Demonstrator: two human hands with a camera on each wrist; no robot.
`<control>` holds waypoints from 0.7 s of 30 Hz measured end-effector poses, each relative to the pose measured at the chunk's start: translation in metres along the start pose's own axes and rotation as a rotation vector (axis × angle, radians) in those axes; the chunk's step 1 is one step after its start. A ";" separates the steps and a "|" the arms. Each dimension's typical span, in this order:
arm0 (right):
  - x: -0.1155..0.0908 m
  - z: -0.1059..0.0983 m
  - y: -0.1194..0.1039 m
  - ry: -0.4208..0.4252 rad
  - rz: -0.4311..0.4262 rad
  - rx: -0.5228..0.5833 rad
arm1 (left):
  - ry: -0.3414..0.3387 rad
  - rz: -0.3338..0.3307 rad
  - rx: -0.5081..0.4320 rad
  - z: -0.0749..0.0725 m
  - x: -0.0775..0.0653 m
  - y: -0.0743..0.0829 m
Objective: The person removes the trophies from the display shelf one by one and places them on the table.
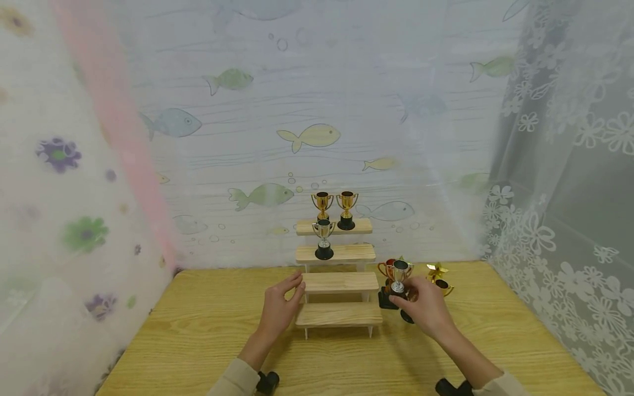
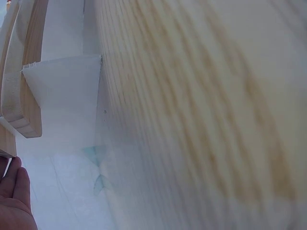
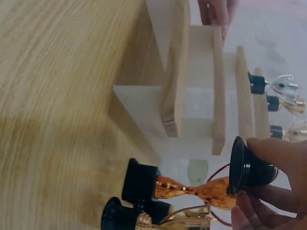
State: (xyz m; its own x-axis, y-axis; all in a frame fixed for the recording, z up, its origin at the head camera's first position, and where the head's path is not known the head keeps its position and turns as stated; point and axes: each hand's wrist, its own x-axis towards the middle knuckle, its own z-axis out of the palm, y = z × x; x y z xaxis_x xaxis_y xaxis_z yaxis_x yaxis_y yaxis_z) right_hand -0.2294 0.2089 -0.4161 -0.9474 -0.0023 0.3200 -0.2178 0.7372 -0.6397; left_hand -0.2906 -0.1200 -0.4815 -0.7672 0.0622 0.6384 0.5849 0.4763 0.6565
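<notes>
My right hand pinches a silver trophy cup by its black base, holding it upright to the right of a stepped wooden stand. My left hand touches the left end of the stand's second step from the bottom, its fingers fairly straight. In the left wrist view only part of that hand shows, at the lower left. On the top step stand two gold trophy cups; another silver trophy cup is on the step below, towards its left.
On the table, right of the stand, a red-bronze trophy, a gold star trophy and other trophies are grouped, partly hidden by my right hand. A fish-print curtain hangs behind; a lace curtain hangs at right.
</notes>
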 end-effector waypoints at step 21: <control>-0.012 0.021 0.020 -0.013 0.039 -0.010 | -0.021 -0.009 -0.022 0.000 -0.001 -0.004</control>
State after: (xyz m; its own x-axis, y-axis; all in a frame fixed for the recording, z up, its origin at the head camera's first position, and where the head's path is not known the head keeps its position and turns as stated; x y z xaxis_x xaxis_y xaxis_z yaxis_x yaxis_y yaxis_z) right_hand -0.2275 0.2093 -0.4478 -0.9582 0.0176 0.2854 -0.1782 0.7438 -0.6442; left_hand -0.2923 -0.1215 -0.4849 -0.7774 0.0767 0.6244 0.5838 0.4575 0.6707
